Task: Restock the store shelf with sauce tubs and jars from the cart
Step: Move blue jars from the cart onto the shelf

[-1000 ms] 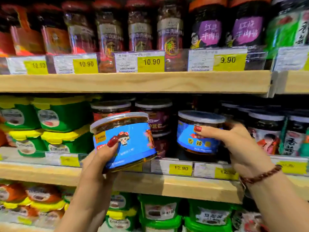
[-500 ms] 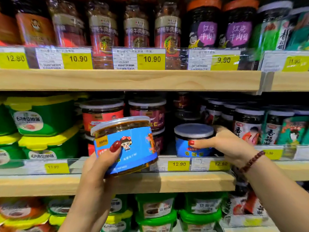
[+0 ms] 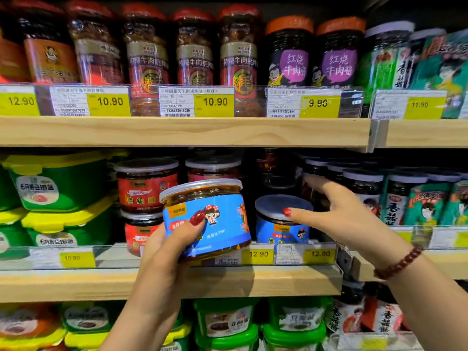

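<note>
My left hand [image 3: 164, 252] grips a blue-labelled sauce jar [image 3: 212, 224] with a clear lid, tilted, in front of the middle shelf [image 3: 76, 285]. A second blue-labelled jar [image 3: 281, 226] stands upright on that shelf just to its right, behind the 12.90 price tags. My right hand [image 3: 339, 214] hovers beside this jar with fingers spread and lifted; only the thumb tip lies over the lid's edge. No cart is in view.
Red-labelled jars [image 3: 144, 191] are stacked left of the held jar, with green and yellow tubs [image 3: 60, 183] further left. Dark jars [image 3: 364, 193] fill the shelf to the right. Tall jars [image 3: 195, 54] line the upper shelf; green tubs [image 3: 228, 323] sit below.
My right hand has set the second blue jar down on the middle shelf and opened, fingers lifting off it. My left hand still holds its jar, a little further right.
</note>
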